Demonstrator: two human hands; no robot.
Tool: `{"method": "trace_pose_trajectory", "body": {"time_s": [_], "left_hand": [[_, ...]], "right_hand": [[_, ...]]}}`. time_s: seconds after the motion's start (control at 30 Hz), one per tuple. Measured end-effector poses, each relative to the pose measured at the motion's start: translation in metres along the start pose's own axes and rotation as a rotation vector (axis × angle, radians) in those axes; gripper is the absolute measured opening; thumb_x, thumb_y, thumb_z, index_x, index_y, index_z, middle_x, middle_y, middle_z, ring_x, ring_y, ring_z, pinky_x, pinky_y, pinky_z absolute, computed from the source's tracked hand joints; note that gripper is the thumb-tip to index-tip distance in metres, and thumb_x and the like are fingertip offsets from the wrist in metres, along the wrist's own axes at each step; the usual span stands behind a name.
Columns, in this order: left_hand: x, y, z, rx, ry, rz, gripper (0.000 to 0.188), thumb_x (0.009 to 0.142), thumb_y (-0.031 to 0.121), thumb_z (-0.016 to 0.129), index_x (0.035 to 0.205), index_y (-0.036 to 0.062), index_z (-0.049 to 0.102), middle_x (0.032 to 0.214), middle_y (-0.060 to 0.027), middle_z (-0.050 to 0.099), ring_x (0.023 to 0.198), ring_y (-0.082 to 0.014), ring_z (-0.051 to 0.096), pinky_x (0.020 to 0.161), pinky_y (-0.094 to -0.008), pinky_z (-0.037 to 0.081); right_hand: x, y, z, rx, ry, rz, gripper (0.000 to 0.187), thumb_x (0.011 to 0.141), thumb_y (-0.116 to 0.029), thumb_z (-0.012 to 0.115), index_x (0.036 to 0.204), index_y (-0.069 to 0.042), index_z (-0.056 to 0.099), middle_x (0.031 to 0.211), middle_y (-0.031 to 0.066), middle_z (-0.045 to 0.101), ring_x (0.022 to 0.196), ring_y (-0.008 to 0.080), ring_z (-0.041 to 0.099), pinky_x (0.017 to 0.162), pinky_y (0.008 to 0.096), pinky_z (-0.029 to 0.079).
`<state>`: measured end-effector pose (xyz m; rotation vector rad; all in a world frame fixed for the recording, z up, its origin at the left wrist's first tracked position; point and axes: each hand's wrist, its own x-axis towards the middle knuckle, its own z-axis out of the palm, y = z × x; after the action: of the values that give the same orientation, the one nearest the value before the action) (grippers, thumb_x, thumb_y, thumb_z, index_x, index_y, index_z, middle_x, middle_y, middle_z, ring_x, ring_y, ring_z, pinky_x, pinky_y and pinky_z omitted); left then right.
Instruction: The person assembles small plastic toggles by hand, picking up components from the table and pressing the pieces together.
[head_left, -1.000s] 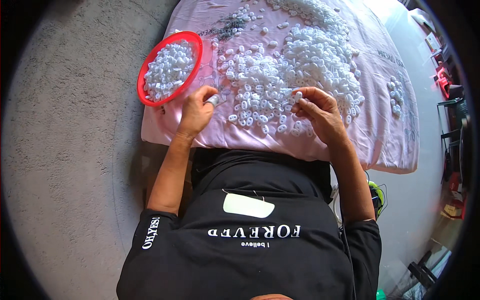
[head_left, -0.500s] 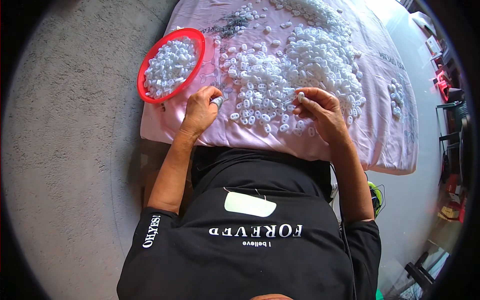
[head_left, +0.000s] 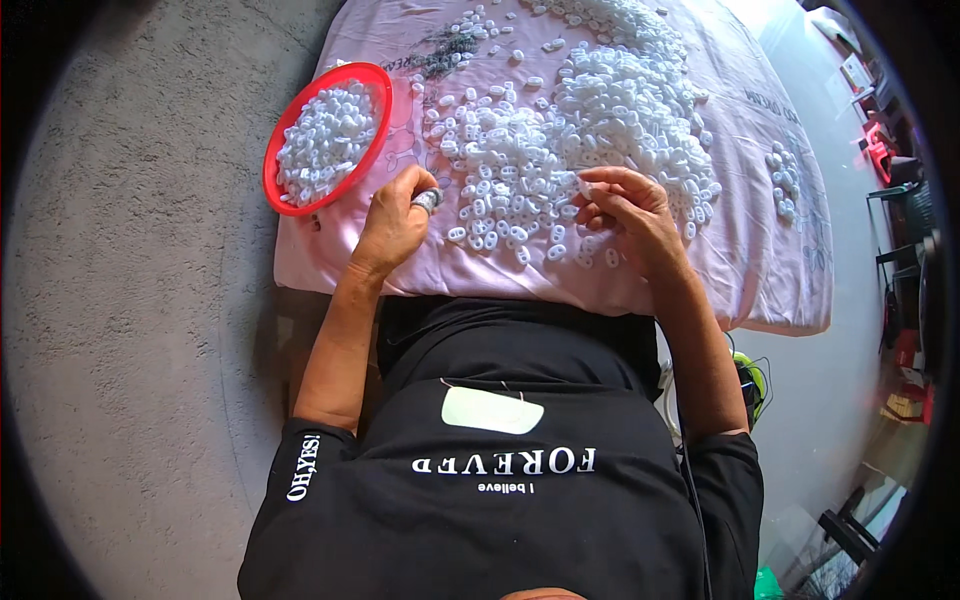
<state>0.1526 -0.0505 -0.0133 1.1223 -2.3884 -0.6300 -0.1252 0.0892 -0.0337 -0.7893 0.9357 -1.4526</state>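
Between thumb and fingertips, my right hand pinches a small white oval plastic piece, above the near part of the loose pile. My left hand is closed, knuckles up, between the red bowl and the pile. A grey-white wrapping shows at its thumb and finger; whether anything else is held there is hidden. Many white two-hole oval plastic pieces lie spread in front of me, heaped higher in a mound behind my right hand.
A red plastic bowl full of such white pieces stands at the table's left edge. Pink printed cloth covers the table. A small separate group of pieces lies far right. Several red and dark items stand beyond the right side.
The whole view has shifted slightly, moving the table and bowl a little left. My right hand still pinches a white piece, now turned differently; my left hand stays closed.
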Motion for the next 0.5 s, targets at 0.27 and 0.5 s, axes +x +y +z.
{"method": "trace_pose_trajectory", "body": {"time_s": [0.27,0.5], "left_hand": [[0.009,0.058,0.021,-0.759,-0.188,-0.052,0.013,0.087,-0.007,0.053,0.096,0.0024,0.049,0.087,-0.0014,0.054,0.079,-0.0086,0.055,0.074,-0.0233,0.048],[0.020,0.090,0.039,-0.832,-0.251,0.027,0.015,0.086,-0.008,0.055,0.097,0.0020,0.050,0.089,-0.0018,0.055,0.084,-0.0086,0.056,0.077,-0.0238,0.048]], "right_hand": [[-0.002,-0.003,0.008,-0.107,0.023,-0.017,0.017,0.089,-0.010,0.060,0.104,-0.004,0.060,0.086,0.0084,0.067,0.072,0.0135,0.065,0.064,0.0235,0.051],[-0.001,-0.005,0.008,-0.100,0.045,0.005,0.017,0.088,-0.009,0.061,0.104,-0.004,0.059,0.087,0.0095,0.068,0.074,0.0138,0.066,0.065,0.0243,0.053]]}}
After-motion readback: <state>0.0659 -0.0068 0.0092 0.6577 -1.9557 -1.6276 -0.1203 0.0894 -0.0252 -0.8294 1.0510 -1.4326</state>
